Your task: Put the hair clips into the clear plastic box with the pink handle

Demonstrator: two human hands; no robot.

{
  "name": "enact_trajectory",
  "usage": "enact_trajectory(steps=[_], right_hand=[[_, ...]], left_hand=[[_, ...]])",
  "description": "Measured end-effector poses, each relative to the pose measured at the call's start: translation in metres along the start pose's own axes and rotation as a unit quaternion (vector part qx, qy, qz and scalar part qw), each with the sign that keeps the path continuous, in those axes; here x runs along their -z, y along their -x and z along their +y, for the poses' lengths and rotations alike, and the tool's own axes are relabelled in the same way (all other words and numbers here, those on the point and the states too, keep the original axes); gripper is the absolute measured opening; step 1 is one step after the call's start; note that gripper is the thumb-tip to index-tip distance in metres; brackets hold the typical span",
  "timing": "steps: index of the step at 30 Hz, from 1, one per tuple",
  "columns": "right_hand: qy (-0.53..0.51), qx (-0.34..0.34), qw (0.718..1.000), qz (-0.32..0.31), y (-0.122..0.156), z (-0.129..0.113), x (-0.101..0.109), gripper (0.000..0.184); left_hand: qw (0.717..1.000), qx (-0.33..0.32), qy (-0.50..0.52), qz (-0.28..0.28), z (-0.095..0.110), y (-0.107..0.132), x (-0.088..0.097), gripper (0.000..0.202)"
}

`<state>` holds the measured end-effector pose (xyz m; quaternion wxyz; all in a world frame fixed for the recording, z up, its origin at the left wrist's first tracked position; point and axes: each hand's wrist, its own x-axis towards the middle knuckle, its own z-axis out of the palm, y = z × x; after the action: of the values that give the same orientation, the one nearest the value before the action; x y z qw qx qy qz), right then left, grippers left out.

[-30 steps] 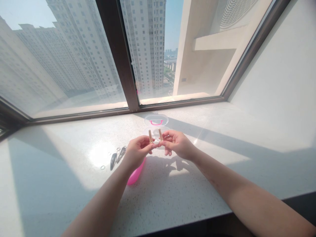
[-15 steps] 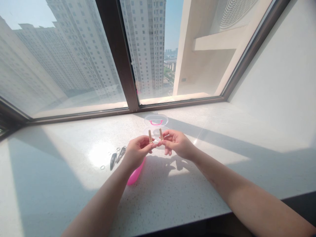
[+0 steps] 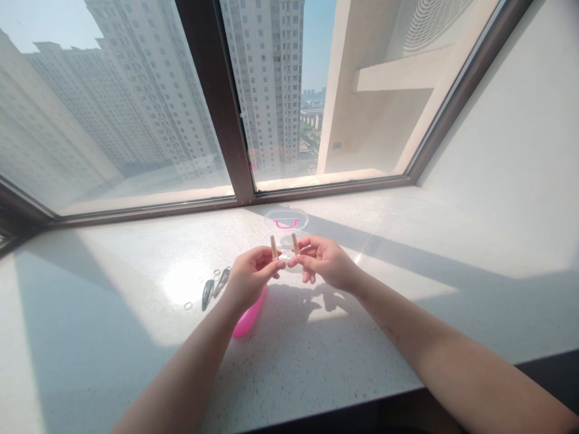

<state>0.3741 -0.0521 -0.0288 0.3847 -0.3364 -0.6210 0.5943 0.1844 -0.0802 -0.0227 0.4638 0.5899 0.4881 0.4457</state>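
Note:
My left hand (image 3: 253, 274) pinches a slim gold hair clip (image 3: 274, 247) upright between thumb and fingers. A matching gold hair clip (image 3: 295, 244) stands up from the closed thumb and fingertips of my right hand (image 3: 325, 262). Both hands are raised over the sill, a small gap between them. Behind them lies an open clear plastic case (image 3: 271, 216) with a pink handle (image 3: 286, 226), its near part covered by my fingers. Partly hidden under my left wrist is a bright pink object (image 3: 246, 322) whose kind I cannot make out.
Left of my left hand lie two dark snap hair clips (image 3: 207, 294) and several small rings (image 3: 188, 306) on the speckled white windowsill (image 3: 294, 361). A brown-framed window (image 3: 242, 181) closes the far side, and a white wall (image 3: 511, 150) stands at the right.
My hands have drawn very slightly apart at the fingertips, and the gold clips are a touch higher in view. Both clips stay held; the things on the sill have not moved.

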Motion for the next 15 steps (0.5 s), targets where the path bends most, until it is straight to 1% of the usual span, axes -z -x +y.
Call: enact_trajectory(steps=[5,15], right_hand=[[0.004,0.001,1.000,-0.002,0.0003,0.0006,-0.0002,0.019],[0.007,0.003,1.000,-0.004,0.0003,-0.0002,-0.0009,0.018]], left_hand=[[1.000,0.003,0.006,0.003,-0.0004,0.0000,0.0004,0.022],[1.000,-0.001,0.004,0.003,-0.0014,0.0002,0.0007,0.021]])
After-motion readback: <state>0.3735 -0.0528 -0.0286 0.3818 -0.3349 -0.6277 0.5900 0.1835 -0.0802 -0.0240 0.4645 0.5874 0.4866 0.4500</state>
